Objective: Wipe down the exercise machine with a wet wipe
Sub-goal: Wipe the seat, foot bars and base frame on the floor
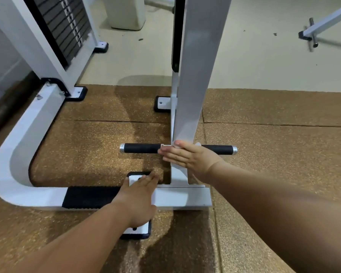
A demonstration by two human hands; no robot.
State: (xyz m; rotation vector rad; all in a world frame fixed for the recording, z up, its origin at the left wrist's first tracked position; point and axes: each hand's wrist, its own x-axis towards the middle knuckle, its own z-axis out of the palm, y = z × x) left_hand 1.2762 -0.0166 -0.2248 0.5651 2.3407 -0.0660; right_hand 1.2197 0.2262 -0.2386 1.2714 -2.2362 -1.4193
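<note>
Wiping at the foot of the upright post [195, 75]: right hand [187, 156], fingers straight, presses the wet wipe [177, 147] flat where the black foot bar [142, 148] crosses; left hand [140, 194] rests flat and empty on the base frame [181, 196]; advise even pressure, then working outward along both grips.

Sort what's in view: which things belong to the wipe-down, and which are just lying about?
In the job:
wet wipe, pressed to the white upright post by the right hand
black foot bar
base frame, with the left hand resting on it

Lying about:
beige object at the back
separate white bar, far right
brown floor mat
</note>
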